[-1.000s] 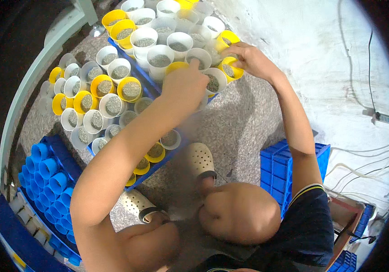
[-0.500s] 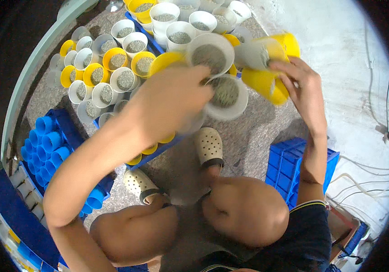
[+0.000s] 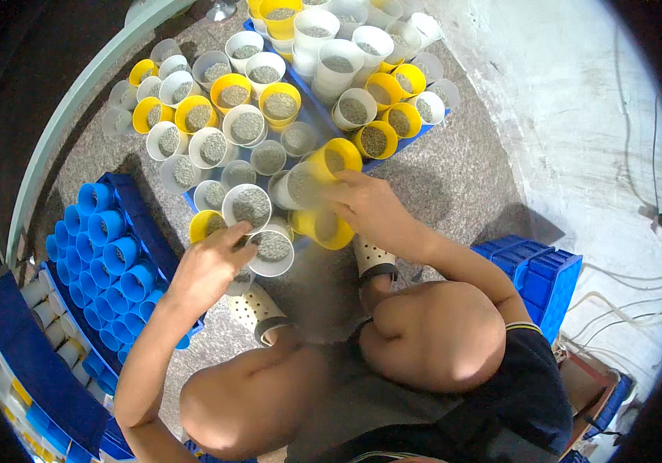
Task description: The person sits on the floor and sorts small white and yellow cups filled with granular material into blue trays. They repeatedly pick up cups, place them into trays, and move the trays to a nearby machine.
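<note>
My left hand (image 3: 209,268) pinches the rims of a white cup (image 3: 251,207) and a second white cup (image 3: 272,248), both filled with pale grey granules. To their right, my right hand (image 3: 373,207) is closed on a cluster of cups: a yellow cup (image 3: 339,157), a translucent whitish cup (image 3: 301,185) and another yellow cup (image 3: 329,230). These look tilted and are blurred by motion. Both hands are over the near end of a group of filled cups, and a yellow cup (image 3: 206,225) stands beside my left fingers.
More filled white and yellow cups stand ahead, some in a blue crate (image 3: 408,139). A blue tray (image 3: 142,212) of blue cups lies at the left. Blue crates (image 3: 551,282) are stacked at the right, near a white wall (image 3: 570,100). My shoes (image 3: 258,312) are below the cups.
Both hands have come nearer and to the left with their cups, down to the near group. The far crate's cups, partly covered before, now show.
</note>
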